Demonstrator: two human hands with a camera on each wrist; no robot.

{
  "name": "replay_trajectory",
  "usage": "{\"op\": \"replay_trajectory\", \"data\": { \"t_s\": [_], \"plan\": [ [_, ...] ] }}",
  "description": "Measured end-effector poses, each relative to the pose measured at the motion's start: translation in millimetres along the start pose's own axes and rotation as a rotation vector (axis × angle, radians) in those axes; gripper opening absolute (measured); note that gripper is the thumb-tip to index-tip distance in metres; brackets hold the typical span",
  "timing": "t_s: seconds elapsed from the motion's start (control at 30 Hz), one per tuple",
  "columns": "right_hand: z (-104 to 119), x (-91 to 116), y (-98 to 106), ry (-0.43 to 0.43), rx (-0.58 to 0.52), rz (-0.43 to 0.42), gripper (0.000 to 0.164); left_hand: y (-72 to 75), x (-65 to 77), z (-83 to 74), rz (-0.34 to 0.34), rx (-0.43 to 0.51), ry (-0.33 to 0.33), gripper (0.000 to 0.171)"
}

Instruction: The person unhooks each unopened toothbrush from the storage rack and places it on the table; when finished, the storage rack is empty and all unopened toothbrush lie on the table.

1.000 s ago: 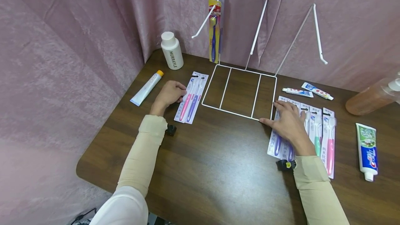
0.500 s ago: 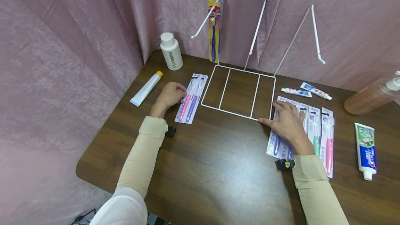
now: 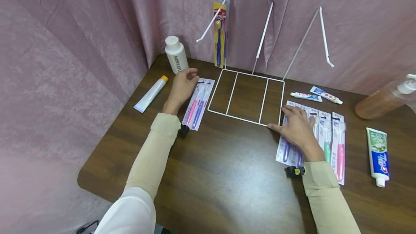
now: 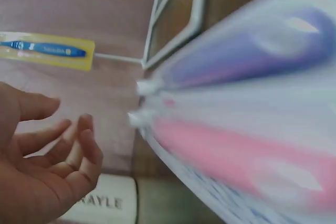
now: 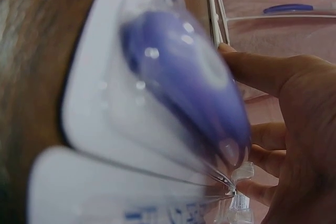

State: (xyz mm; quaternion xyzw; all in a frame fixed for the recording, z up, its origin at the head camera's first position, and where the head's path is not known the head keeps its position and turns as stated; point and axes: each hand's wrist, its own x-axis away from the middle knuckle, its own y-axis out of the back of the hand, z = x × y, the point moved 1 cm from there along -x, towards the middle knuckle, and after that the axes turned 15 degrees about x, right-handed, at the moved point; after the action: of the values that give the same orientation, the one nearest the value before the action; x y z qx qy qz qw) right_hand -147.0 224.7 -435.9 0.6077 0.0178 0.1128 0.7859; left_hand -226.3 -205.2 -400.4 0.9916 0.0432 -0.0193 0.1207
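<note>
In the head view my left hand (image 3: 182, 89) hovers by the upper end of two toothbrush packs, one with a pink toothbrush (image 3: 191, 109) and one with a purple toothbrush (image 3: 199, 112). Its fingers are loosely bent, and the left wrist view shows nothing between them. My right hand (image 3: 299, 129) lies over a row of packed toothbrushes, partly hiding them; a green toothbrush (image 3: 326, 149) and a pink toothbrush (image 3: 339, 154) show beside it. Its thumb and forefinger touch the near right corner of a white wire rack (image 3: 238, 118), fingers spread.
A yellow toothbrush pack (image 3: 219, 39) hangs on the rack's left hook, a grey one behind it. A white bottle (image 3: 176, 57) and a toothpaste tube (image 3: 151, 94) stand left. Small tubes (image 3: 306, 96), a Crest tube (image 3: 378, 156) and a pump bottle (image 3: 377, 102) are right.
My left hand has moved up along the pink toothbrush pack toward the white bottle, away from the pack's middle. My right hand stays at the rack's corner. The head view has shifted slightly.
</note>
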Motion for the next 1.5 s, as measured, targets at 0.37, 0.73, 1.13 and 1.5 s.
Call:
{"op": "replay_trajectory", "data": {
  "t_s": [0.37,0.73,1.13,1.5],
  "plan": [
    [-5,-3,-10,0.003,-0.004,-0.033,0.107,-29.9,-32.6,-65.8,-0.019,0.093,-0.182,0.045],
    [19,7,8,-0.008,0.014,0.026,0.101,-40.6,-50.5,-91.1,-0.025,0.155,-0.15,0.034],
    [21,7,9,-0.01,0.024,0.032,0.102,-41.3,-48.7,-91.9,-0.054,0.185,-0.162,0.017],
    [22,7,11,-0.008,0.024,0.034,0.102,-40.2,-45.0,-93.8,-0.049,0.198,-0.203,0.017]
  ]
}}
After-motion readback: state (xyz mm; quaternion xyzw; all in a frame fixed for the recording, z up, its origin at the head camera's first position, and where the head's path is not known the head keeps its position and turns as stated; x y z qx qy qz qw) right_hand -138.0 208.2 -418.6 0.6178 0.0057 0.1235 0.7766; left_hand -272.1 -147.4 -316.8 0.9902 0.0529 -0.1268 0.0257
